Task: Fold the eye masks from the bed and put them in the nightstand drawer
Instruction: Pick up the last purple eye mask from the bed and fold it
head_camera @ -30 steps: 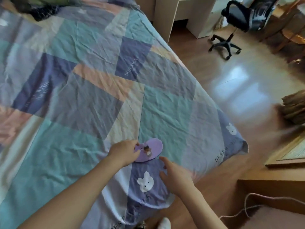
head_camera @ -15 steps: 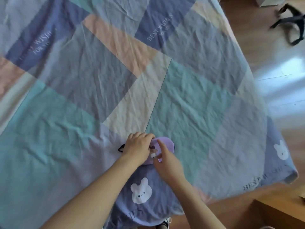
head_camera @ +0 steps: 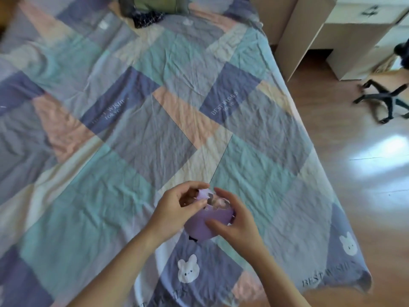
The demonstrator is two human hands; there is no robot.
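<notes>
A purple eye mask (head_camera: 204, 224) with a small printed figure is held just above the patchwork bedspread (head_camera: 124, 165), near the bed's front edge. My left hand (head_camera: 177, 209) pinches its upper left edge between thumb and fingers. My right hand (head_camera: 234, 220) cups it from the right, thumb pressed on its front. The mask looks bent double between my hands. A bit of black strap (head_camera: 193, 238) hangs below it. No nightstand or drawer is in view.
Dark and green clothes (head_camera: 150, 9) lie heaped at the far end of the bed. A wooden floor (head_camera: 354, 173) runs along the right side. A pale desk (head_camera: 345, 29) and a black office chair base (head_camera: 387, 100) stand at the back right.
The mask lay flat on the bedspread under my left hand; both hands now hold it, lifted and bent. The camera has tilted up, showing more of the bed.
</notes>
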